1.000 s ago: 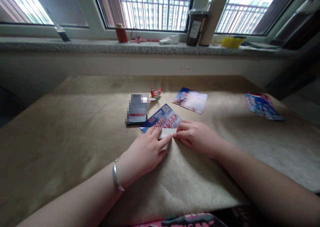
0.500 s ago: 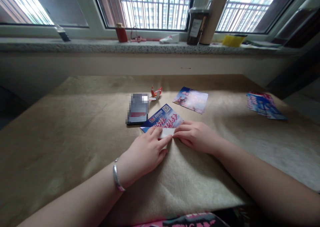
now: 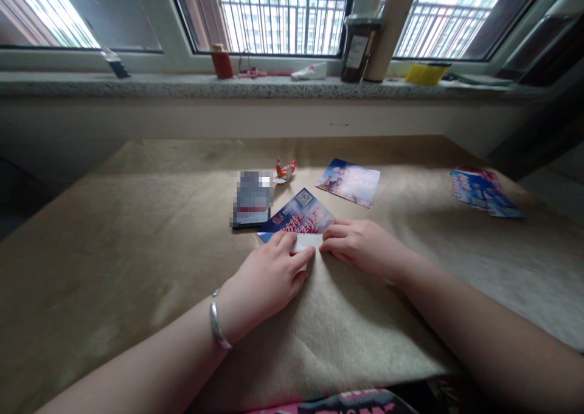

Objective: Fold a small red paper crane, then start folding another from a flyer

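A blue printed paper sheet [image 3: 296, 213] with red lettering and a QR code lies turned cornerwise in front of me. Its near edge is folded up, showing a white strip [image 3: 309, 241]. My left hand [image 3: 264, 274], a silver bangle at the wrist, presses on the left part of this fold, thumb and fingers closed down on the paper. Closed fingers of my right hand [image 3: 356, 245] pinch and press the fold's right part. Both hands hide the ends of the strip. Just beyond the left hand, a phone [image 3: 253, 198] with a blurred-out screen lies close to the sheet's left corner.
A folded orange-and-white paper piece [image 3: 285, 169] stands behind the phone. Another printed sheet [image 3: 350, 182] lies flat further back, and a pile of printed sheets [image 3: 486, 192] is at the right. Along the windowsill [image 3: 173, 87] stand a red container [image 3: 221, 62] and a dark jar [image 3: 359, 49].
My right hand has slid slightly right along the fold, widening the gap to my left fingertips. The left hand stays nearly in place on the paper.
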A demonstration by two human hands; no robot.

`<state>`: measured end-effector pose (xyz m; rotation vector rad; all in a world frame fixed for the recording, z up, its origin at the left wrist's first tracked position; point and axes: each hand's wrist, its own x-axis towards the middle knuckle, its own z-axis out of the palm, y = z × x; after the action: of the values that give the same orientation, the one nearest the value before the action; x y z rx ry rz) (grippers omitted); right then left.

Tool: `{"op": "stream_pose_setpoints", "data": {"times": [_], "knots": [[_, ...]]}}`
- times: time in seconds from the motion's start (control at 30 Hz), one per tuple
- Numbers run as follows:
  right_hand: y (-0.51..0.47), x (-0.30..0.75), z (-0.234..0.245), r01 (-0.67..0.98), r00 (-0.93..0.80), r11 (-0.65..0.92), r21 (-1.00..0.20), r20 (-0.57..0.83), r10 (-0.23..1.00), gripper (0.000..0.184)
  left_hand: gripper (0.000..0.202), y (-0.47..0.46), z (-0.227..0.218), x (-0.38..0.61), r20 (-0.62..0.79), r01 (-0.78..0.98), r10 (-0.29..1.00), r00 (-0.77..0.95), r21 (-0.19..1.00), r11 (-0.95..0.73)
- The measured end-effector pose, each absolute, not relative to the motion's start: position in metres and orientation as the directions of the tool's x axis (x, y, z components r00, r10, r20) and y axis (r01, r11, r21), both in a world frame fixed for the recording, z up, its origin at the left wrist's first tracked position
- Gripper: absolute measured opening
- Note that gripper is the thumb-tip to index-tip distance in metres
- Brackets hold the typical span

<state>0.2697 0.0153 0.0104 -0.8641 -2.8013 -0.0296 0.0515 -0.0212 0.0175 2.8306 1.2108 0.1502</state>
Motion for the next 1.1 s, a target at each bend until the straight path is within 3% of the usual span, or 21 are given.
{"op": "stream_pose_setpoints", "data": {"times": [0.43, 1.1], "knots": [[0.018, 0.278, 0.011, 0.558, -0.806, 0.829, -0.04, 0.211, 0.553, 0.022, 0.031, -0.02, 0.012, 0.05, 0.092, 0.716, 0.726, 0.681, 0.12, -0.687], [0.02, 0.296, 0.017, 0.705, -0.698, 0.708, -0.041, 0.131, 0.704, 0.021, 0.031, -0.019, 0.011, 0.05, 0.087, 0.712, 0.723, 0.685, 0.128, -0.69]]}}
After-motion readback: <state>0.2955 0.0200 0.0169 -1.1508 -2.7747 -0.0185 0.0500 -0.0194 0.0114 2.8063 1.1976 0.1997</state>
